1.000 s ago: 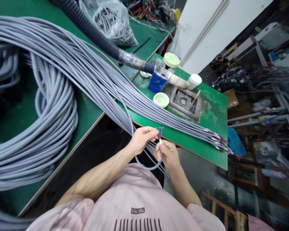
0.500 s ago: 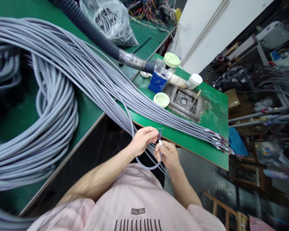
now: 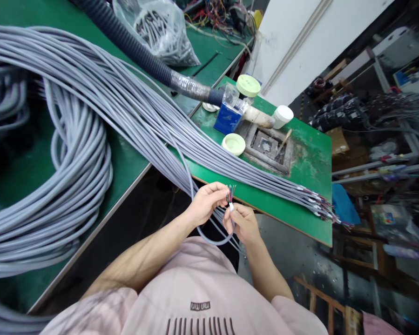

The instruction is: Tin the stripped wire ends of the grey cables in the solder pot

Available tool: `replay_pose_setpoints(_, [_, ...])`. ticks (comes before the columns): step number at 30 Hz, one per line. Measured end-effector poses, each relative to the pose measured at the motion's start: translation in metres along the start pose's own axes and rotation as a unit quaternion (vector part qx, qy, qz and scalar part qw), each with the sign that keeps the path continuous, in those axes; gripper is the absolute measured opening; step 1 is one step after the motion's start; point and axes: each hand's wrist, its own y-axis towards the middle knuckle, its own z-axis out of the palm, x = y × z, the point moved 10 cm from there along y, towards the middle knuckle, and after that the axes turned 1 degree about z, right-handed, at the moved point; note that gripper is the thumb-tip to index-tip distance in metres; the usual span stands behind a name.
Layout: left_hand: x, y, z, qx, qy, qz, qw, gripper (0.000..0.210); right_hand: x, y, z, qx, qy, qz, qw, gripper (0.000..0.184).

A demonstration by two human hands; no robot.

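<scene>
My right hand (image 3: 242, 221) is closed around a grey cable (image 3: 212, 241) just below its stripped end. A white band (image 3: 231, 207) sits there, and thin coloured wires (image 3: 232, 193) fan upward from it. Thumb and fingertips of my left hand (image 3: 207, 203) are pinched together at the left side of these wires, where a small dark piece shows; the exact grip is partly hidden. From my right hand the cable loops down, then back up on the left behind my left hand. Just beyond both hands, a thick bundle of grey cables (image 3: 209, 151) lies across the green table.
Coiled cables (image 3: 87, 172) fill the left side. A solder pot (image 3: 267, 146) with a stick in it, a pale green lid (image 3: 233, 144), a white jar (image 3: 282, 116) and a blue box (image 3: 226, 118) at a ribbed hose (image 3: 132, 46) stand ahead. The table edge runs close to my hands.
Both hands keep nearly the same place and grip. The wire tips have shifted slightly, and the view has moved a little.
</scene>
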Motion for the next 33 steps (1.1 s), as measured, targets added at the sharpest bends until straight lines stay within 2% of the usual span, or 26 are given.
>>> replay_pose_setpoints(14, [-0.003, 0.005, 0.003, 0.01, 0.013, -0.005, 1.0, 0.024, 0.004, 0.001, 0.004, 0.033, 0.01, -0.022, 0.999, 0.029])
replay_pose_setpoints(27, [-0.002, 0.008, 0.012, 0.045, 0.004, -0.046, 0.998, 0.024, 0.003, 0.003, 0.005, 0.037, -0.01, -0.01, 0.999, 0.033])
replay_pose_setpoints(33, [-0.001, 0.009, 0.008, 0.037, 0.009, -0.048, 0.998, 0.024, 0.001, 0.003, 0.003, 0.033, -0.023, 0.0, 0.999, 0.035])
